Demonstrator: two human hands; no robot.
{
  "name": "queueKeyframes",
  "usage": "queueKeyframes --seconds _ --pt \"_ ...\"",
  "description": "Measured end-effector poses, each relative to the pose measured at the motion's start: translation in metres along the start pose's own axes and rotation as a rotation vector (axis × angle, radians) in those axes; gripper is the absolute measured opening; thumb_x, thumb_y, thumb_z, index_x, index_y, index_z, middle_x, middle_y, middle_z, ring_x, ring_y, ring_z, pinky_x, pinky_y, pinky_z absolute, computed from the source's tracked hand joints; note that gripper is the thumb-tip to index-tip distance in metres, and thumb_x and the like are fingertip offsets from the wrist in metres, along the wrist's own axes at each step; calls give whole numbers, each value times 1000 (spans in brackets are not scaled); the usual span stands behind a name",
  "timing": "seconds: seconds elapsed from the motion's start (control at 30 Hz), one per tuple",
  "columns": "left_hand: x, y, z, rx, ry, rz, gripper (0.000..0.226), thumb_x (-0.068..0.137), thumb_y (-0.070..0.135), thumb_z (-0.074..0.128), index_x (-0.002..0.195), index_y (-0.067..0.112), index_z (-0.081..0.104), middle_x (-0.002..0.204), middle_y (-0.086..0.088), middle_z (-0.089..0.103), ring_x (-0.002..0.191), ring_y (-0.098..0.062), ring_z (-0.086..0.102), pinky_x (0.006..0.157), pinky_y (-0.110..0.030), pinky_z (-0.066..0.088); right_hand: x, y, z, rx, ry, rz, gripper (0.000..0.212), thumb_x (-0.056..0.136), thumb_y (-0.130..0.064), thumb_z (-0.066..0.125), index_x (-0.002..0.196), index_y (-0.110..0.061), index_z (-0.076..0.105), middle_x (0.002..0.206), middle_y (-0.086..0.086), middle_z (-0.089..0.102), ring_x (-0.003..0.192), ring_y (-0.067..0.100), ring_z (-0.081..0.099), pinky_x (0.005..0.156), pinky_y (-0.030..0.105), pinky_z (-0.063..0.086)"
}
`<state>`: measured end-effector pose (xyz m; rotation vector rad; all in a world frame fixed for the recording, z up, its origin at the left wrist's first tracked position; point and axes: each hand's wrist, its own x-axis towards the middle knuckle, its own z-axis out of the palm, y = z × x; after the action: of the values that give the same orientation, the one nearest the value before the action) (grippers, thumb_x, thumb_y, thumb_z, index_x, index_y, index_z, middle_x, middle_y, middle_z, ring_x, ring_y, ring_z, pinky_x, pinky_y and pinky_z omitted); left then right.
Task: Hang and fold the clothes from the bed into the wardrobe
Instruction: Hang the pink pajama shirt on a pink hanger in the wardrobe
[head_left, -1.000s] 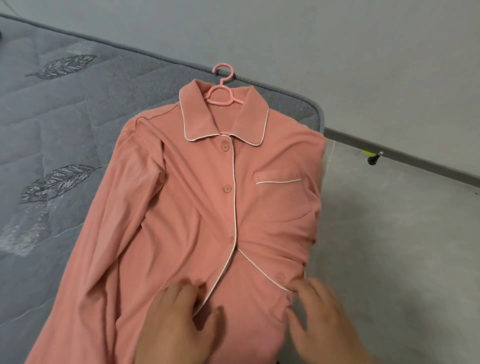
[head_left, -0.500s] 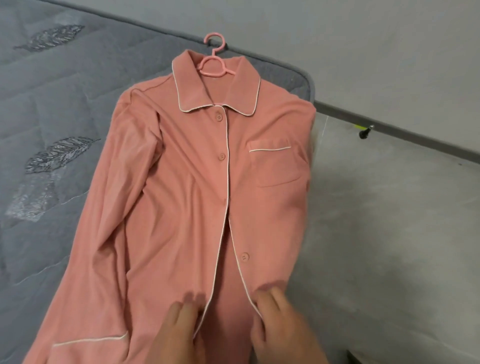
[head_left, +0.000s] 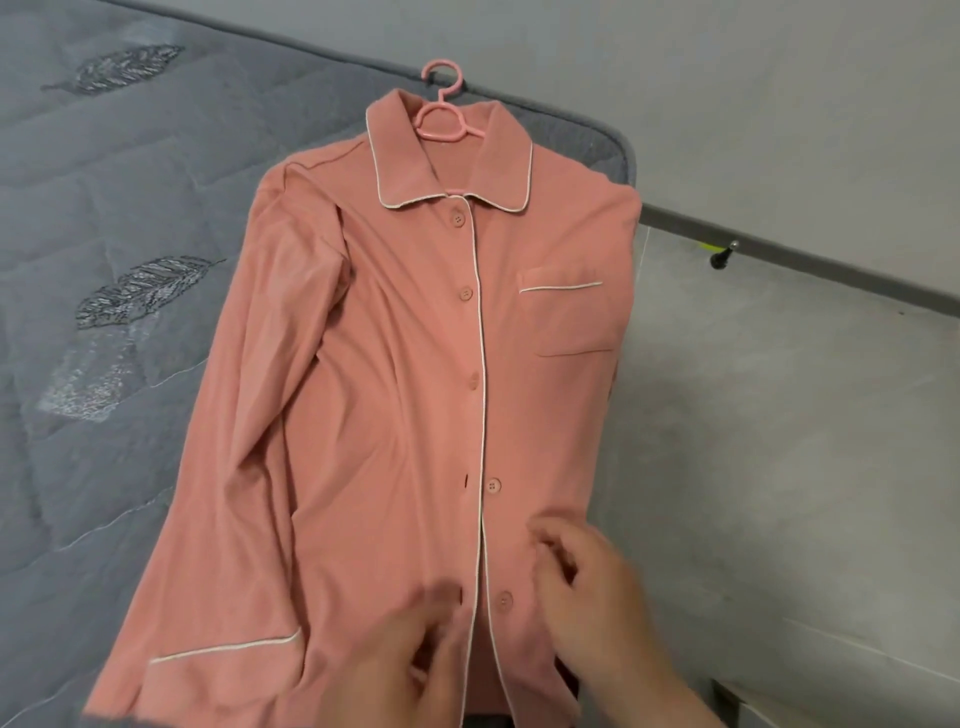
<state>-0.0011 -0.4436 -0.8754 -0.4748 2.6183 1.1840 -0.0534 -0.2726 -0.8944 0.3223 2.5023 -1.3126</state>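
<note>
At bottom centre, left hand (head_left: 410, 660), blurred, fingertips at the piped front edge of the shirt (head_left: 395, 405), beside a buttonhole; pinching or only touching, impossible to tell. Just right of it, right hand (head_left: 597, 603), fingers curled over the other front panel, near the lowest button (head_left: 504, 600); no telling whether any cloth is caught between them. Further up, shirt spread flat, front up, lower two buttons undone, upper three fastened, chest pocket at centre right, one sleeve down the lower left. At top centre, pink hanger (head_left: 444, 117) inside the collar, hook past the edge of the bed (head_left: 130, 218). Shirt on the bed's right corner, right side draped over the edge. Beyond, at right, grey floor (head_left: 779, 441) and wall (head_left: 727, 78).
</note>
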Motion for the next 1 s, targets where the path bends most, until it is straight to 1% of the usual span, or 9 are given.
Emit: queueKeyframes --seconds 0.13,0.2,0.33,0.43,0.57,0.73,0.83,0.9,1.0 --pt "54 24 13 23 5 41 31 83 38 63 115 37 64 98 19 65 88 1 60 78 -13 42 39 -24 2 -176 -115 -147 30 94 -16 57 119 -29 67 106 -23 52 93 -14 49 89 -1 32" --pt "74 31 18 132 -12 46 29 86 36 60 115 33 62 101 15 64 94 -7 60 77 -19 42 48 -23 6 -272 -214 -171 30 95 -18 56 121 -27 66 107 -15 54 99 -5 49 92 5 33" --pt "88 30 18 240 -47 60 20 80 43 58 96 31 54 87 12 59 85 -13 58 70 -28 45 55 -22 10 -213 -163 -169 27 92 -17 60 115 -27 70 108 -13 64 103 2 56 90 11 39" --pt "92 32 18 322 -81 109 25 75 49 56 87 29 46 82 9 55 78 -15 57 64 -30 44 57 -24 13 -198 -123 -114 13 86 -15 65 88 -26 72 90 -13 67 85 3 60 78 18 47" --pt "94 36 16 391 -41 148 12 77 32 50 86 23 51 83 5 57 81 -20 58 66 -33 46 56 -29 13 -165 -84 -62 18 85 -15 68 71 -26 63 71 -12 63 69 -2 58 60 7 39" --pt "88 34 19 -10 -49 94 9 69 21 55 74 18 61 65 1 58 64 -16 55 62 -36 49 53 -35 17 53 -76 71 20 81 -10 68 67 -24 68 66 -9 69 62 -4 60 57 8 43" --pt "87 29 21 8 -21 137 17 69 21 56 81 25 67 70 8 57 67 -11 53 64 -28 46 53 -34 19 244 -85 135 25 80 -5 67 67 -26 69 65 -4 70 59 7 62 64 31 55" --pt "87 28 20 30 -4 149 25 67 23 52 84 27 69 72 9 57 68 -10 53 64 -27 45 53 -35 18 290 -86 133 32 82 -4 66 65 -30 68 59 -4 66 54 7 58 62 33 53" --pt "86 29 20 -50 44 106 16 69 15 60 78 25 68 71 9 59 68 -5 54 64 -21 43 53 -35 18 303 -114 139 28 80 -6 69 64 -29 69 61 -4 68 55 5 59 66 34 54"
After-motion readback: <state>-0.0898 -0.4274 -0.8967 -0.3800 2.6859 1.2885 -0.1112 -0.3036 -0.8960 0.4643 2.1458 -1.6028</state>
